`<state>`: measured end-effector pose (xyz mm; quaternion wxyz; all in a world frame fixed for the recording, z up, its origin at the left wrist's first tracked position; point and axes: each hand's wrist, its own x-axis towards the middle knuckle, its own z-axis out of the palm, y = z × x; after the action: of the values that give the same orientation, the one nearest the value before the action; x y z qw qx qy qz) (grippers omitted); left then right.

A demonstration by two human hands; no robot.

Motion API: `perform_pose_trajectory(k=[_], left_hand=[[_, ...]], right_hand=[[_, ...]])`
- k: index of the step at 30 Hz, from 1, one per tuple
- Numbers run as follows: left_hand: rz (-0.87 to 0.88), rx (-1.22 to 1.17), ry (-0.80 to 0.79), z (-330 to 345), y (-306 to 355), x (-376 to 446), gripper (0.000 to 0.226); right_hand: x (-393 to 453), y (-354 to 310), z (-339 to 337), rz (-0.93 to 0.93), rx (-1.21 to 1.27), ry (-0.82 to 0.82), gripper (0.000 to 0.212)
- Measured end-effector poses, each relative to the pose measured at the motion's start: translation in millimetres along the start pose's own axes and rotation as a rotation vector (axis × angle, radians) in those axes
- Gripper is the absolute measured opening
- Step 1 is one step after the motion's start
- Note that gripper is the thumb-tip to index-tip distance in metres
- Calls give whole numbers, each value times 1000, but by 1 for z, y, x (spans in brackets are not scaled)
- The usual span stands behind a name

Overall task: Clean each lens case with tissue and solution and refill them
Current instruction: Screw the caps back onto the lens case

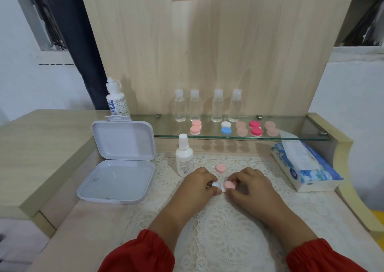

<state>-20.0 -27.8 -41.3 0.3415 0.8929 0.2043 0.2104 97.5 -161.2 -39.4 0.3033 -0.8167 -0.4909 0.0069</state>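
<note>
A white lens case (218, 185) lies on the lace mat (218, 230) between both hands. My left hand (199, 183) grips its open left cup. My right hand (251, 185) pinches the pink cap (230, 185) on its right cup. A loose pink cap (220, 168) lies just behind. A small white solution bottle (184, 157) stands capped to the left of my hands. A tissue pack (303, 165) lies at the right. Several closed lens cases (226, 128) line the glass shelf (291, 136).
An open white plastic box (118, 178) sits at the left with its lid upright. A larger solution bottle (116, 99) stands behind it. Several clear small bottles (207, 107) stand at the back of the shelf against a wooden board (207, 43).
</note>
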Motion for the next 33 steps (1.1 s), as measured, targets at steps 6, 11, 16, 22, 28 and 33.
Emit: perform_pose_trajectory(k=[6,11,16,22,28,33], left_hand=[[-5,9,8,0,0,1,22],[-9,7,2,0,1,0,21],[-11,-7,10,0,0,-1,21],[-19,8,-2,-1,1,-1,19],[-19,16,-11,-1,2,-1,18],[-23,32,-2,-1,1,-1,20]], right_hand=[[-1,0,-1,20,-29,3,33],[-2,2,0,-20,-9,-17,25],[0,2,-1,34,-57,7,33],[-2,2,1,2,-59,-18,30],[-1,1,-1,30,-49,3,24],[-2,0,-1,39,-93,-3,37]])
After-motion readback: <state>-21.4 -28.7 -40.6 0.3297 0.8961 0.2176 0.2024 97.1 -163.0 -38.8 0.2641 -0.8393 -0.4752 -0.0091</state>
